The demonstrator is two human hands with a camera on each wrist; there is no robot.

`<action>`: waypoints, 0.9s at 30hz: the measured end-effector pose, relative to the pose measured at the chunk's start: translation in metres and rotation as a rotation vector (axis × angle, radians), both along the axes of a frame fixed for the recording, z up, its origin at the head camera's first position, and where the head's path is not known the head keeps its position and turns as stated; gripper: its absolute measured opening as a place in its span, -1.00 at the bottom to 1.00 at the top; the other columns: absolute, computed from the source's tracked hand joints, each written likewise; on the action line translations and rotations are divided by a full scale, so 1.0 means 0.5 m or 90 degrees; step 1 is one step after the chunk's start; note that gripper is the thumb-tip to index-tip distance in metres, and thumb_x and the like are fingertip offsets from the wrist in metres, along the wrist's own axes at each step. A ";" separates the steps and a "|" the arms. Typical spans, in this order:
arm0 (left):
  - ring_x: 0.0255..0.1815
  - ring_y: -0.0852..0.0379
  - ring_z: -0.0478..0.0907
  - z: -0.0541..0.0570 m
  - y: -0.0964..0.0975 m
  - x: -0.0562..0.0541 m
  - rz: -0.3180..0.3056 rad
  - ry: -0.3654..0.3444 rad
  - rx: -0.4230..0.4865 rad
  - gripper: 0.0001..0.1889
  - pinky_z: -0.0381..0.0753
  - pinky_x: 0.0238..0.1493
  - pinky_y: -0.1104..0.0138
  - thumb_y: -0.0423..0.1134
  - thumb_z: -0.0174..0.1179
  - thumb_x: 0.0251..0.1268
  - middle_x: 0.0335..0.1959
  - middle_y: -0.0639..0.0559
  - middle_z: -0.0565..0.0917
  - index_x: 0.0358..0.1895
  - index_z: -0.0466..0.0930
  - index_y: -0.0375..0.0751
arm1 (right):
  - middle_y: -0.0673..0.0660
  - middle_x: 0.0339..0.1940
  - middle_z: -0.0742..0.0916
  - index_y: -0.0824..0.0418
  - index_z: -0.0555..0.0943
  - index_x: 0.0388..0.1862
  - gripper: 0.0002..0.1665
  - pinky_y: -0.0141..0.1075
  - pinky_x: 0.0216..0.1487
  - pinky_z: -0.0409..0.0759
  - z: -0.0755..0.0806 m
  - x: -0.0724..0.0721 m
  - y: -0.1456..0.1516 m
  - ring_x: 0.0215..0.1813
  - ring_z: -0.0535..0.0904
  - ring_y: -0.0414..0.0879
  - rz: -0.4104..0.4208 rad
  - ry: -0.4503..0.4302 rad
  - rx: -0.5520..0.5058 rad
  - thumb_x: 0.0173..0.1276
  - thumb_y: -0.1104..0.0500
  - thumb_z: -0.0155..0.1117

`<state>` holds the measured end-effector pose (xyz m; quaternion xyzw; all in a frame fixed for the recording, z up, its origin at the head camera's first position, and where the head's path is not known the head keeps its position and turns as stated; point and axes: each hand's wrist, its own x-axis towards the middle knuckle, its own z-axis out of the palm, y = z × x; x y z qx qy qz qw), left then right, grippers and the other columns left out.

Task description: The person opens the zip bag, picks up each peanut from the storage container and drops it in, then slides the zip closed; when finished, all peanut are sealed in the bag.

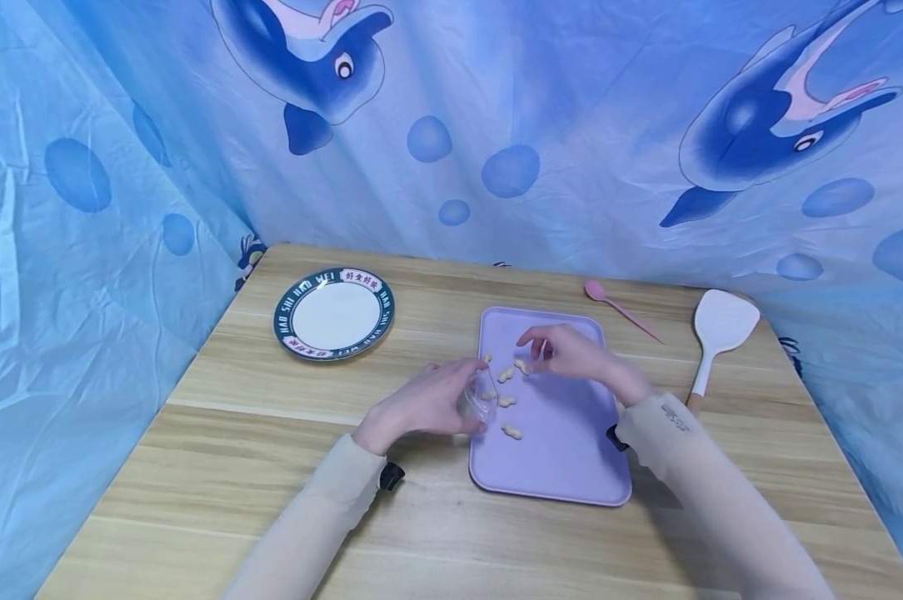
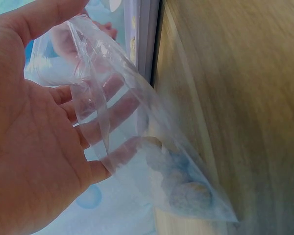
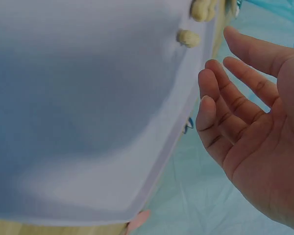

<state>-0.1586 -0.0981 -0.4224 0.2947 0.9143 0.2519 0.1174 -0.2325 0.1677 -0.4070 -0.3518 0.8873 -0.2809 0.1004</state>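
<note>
A clear plastic bag (image 2: 152,117) is held by my left hand (image 1: 432,402), thumb at its upper edge and fingers spread along its far side. Several peanuts (image 2: 191,196) sit in the bag's low corner, blurred through the film. In the head view the bag reaches over the left rim of a lilac tray (image 1: 552,450). Several peanuts in their shells, one nearest the front (image 1: 511,431), lie along the tray's left side. Over the tray's upper part is my right hand (image 1: 571,352), its fingers loosely bent with nothing between them, close to a peanut (image 3: 188,38).
A white plate with a dark green patterned rim (image 1: 336,315) stands at the back left of the wooden table (image 1: 234,467). Right of the tray lie a pink spoon (image 1: 624,312) and a white spatula (image 1: 724,325). A blue dolphin-print curtain (image 1: 556,108) hangs behind.
</note>
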 end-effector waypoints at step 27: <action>0.29 0.11 0.45 0.002 0.001 0.003 0.000 -0.006 0.002 -0.07 0.27 0.35 0.00 0.05 0.49 -0.01 0.30 0.01 0.53 0.45 0.26 -0.12 | 0.01 -0.49 0.62 0.31 0.66 -0.02 -0.63 -0.27 -0.26 0.51 -0.045 -0.002 -0.013 -0.41 0.49 -0.18 0.019 -0.006 0.057 0.15 0.43 0.43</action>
